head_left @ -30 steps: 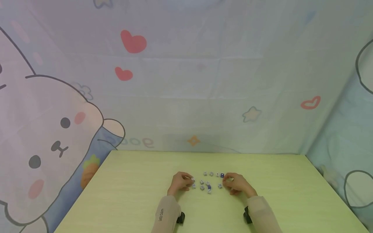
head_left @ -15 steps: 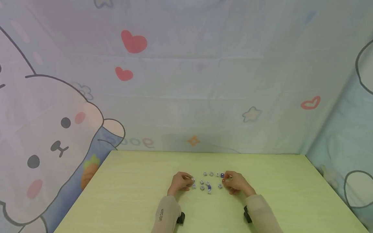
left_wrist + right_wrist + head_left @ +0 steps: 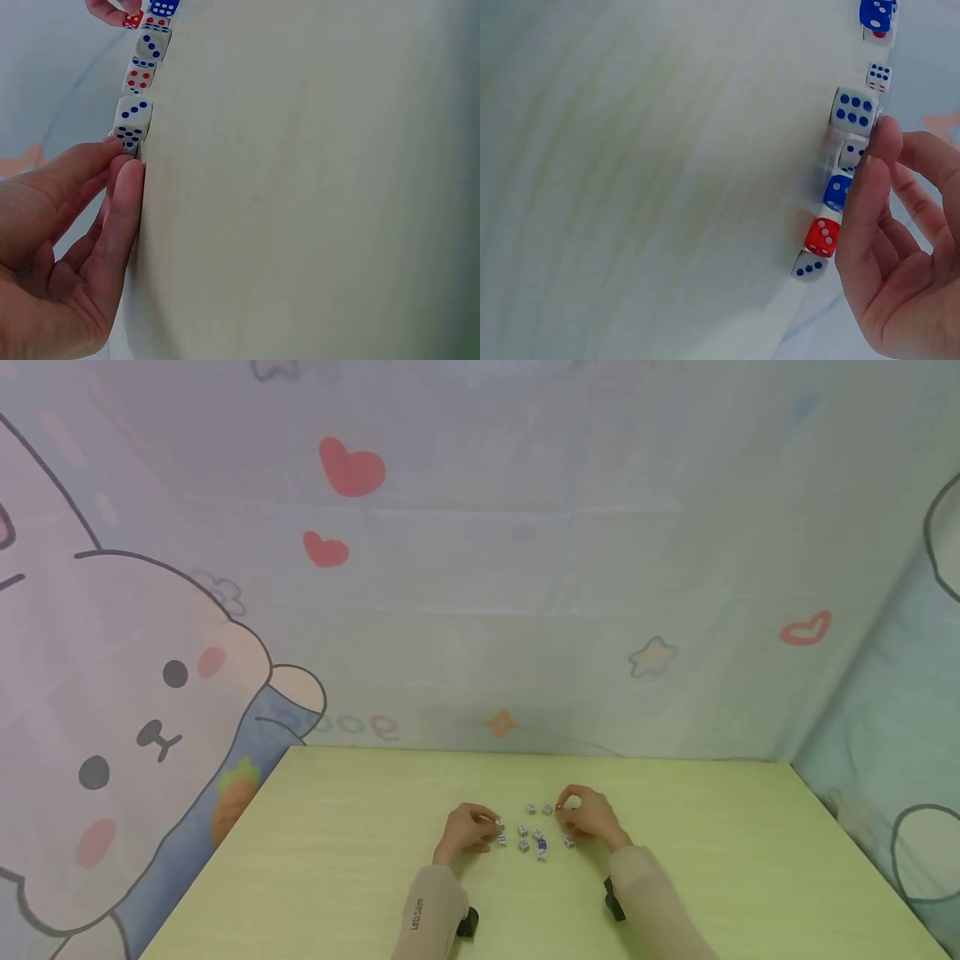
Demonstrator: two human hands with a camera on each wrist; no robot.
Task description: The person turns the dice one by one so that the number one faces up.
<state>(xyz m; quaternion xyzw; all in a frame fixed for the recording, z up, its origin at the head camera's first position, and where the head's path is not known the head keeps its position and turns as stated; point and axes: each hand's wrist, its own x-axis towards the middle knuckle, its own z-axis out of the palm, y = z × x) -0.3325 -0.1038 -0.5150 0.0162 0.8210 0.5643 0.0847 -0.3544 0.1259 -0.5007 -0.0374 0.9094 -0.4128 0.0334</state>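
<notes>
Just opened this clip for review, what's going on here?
A person has both hands among small dice on a yellowish table. The right hand pinches a red die; whether it touches the table is unclear. The left hand seems to pinch a white die at the group's left edge. Other dice, mostly white, with blue showing too, lie loosely spread between the hands.

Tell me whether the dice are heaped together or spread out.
Spread out: the head view shows gaps between several dice on the table.
</notes>
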